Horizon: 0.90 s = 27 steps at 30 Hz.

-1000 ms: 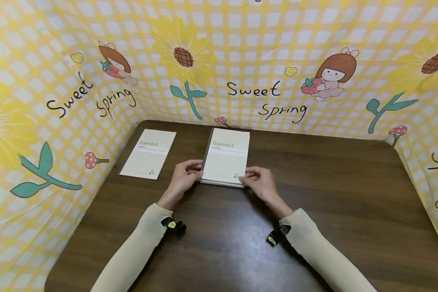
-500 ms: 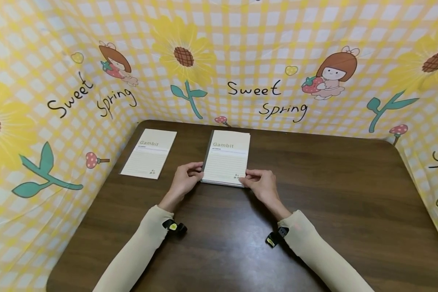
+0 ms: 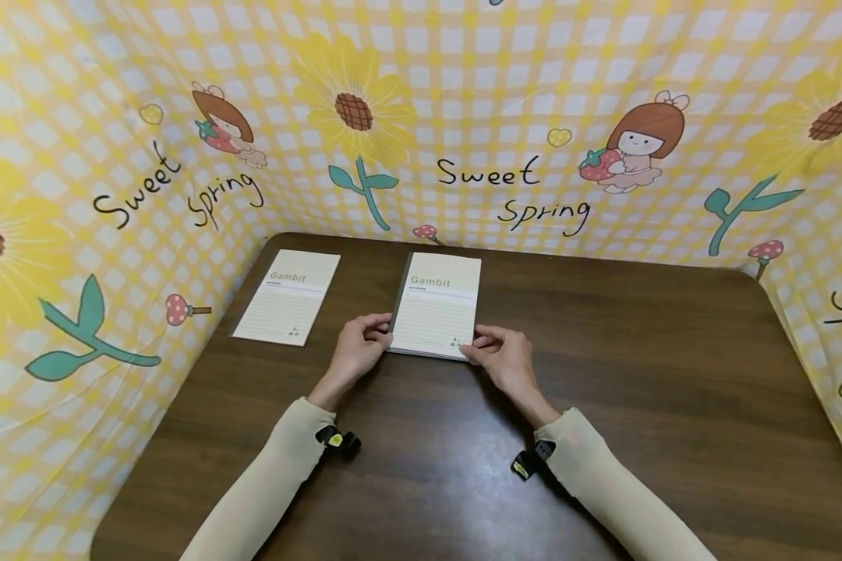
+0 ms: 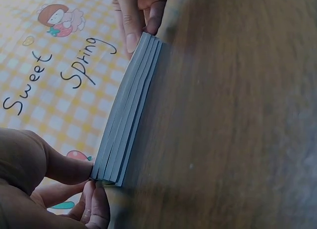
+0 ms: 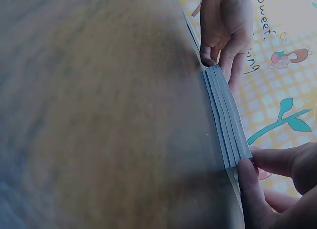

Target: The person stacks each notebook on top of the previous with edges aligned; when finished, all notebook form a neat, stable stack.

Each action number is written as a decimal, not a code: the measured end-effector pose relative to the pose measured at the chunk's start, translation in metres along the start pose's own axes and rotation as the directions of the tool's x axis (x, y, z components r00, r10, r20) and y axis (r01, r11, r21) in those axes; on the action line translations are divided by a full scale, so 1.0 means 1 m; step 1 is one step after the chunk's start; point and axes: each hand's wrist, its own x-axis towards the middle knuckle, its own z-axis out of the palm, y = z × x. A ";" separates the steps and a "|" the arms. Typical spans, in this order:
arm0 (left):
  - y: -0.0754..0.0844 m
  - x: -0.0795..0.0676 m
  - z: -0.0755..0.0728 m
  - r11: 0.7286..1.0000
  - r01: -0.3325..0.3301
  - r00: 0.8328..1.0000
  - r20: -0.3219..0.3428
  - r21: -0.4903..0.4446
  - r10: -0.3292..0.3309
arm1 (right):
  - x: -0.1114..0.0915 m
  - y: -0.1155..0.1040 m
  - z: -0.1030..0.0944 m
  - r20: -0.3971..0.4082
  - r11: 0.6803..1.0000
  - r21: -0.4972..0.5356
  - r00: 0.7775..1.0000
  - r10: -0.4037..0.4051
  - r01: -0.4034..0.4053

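A stack of several thin notebooks (image 3: 438,304) lies near the table's back middle, its top cover cream with "Gambit" print and a dark spine on the left. My left hand (image 3: 359,343) holds the lower left corner, thumb and fingers at the spine side. At the lower right corner, my right hand (image 3: 503,354) pinches the stack, its thumb over the cover's edge. The left wrist view shows the page edges of the stack (image 4: 126,110) between both hands, the layers slightly stepped. The same edges of the stack (image 5: 225,117) show in the right wrist view.
A single matching notebook (image 3: 286,298) lies to the left, apart from the stack. Everything rests on a dark wooden table (image 3: 638,374) with rounded corners. A yellow checked cloth (image 3: 463,101) with printed flowers stands along the back and sides.
The stack has slid slightly nearer, and its lower edges look more even than a second ago. Both hands have kept their hold at the near corners.
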 end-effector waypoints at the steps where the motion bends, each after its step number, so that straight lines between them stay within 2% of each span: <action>1: 0.001 -0.001 0.000 1.000 -0.004 1.000 -0.002 0.003 0.004 | 0.000 0.000 0.000 0.003 1.000 0.002 1.000 0.002 -0.002; 7: 0.002 -0.002 -0.001 1.000 0.001 1.000 0.000 0.005 -0.001 | 0.003 0.000 0.000 0.035 1.000 0.009 0.999 0.000 0.000; 11: 0.000 -0.002 -0.003 1.000 0.007 1.000 0.022 0.002 -0.007 | 0.005 -0.003 -0.003 0.055 0.999 -0.030 0.998 -0.030 0.031; 16: -0.005 -0.005 -0.008 1.000 -0.002 1.000 0.025 -0.024 0.002 | 0.007 -0.010 -0.005 0.068 0.986 -0.111 0.990 -0.121 0.128; 18: -0.006 -0.007 -0.013 0.999 -0.013 1.000 0.023 -0.043 0.014 | 0.008 -0.014 -0.003 0.073 0.968 -0.161 0.980 -0.183 0.193; 22: -0.010 -0.012 -0.028 0.999 -0.047 0.999 0.022 -0.023 0.048 | 0.007 -0.025 0.006 0.114 0.924 -0.222 0.950 -0.292 0.310; 27: -0.019 -0.020 -0.052 0.992 -0.092 0.996 -0.009 0.091 0.093 | 0.006 -0.036 0.025 0.193 0.873 -0.228 0.898 -0.394 0.432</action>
